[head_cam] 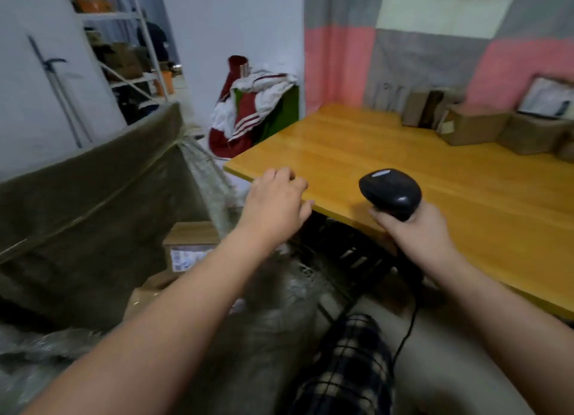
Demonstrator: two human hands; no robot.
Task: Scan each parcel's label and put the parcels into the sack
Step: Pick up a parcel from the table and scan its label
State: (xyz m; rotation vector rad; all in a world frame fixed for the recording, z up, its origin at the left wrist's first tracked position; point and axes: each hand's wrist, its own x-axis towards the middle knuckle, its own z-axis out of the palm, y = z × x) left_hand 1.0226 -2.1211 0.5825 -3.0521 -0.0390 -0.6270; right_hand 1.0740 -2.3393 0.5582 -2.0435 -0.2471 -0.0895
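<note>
My right hand [416, 228] grips a black handheld scanner [390, 192] over the front edge of the wooden table [357, 147]; its cable hangs down below. My left hand [276, 201] hovers empty at the table's left corner, fingers loosely curled, above the open sack [93, 203]. Inside the sack lie a labelled cardboard parcel [189, 243] and another brown one [149, 293] beside it. Several cardboard parcels [472, 127] stand at the table's far right, along the curtain.
A red and white jacket [248, 104] is draped over a green box left of the table. Metal shelving [130, 51] stands in the back left. A black crate [348, 253] sits under the table. My checked trouser leg [348, 368] is at the bottom.
</note>
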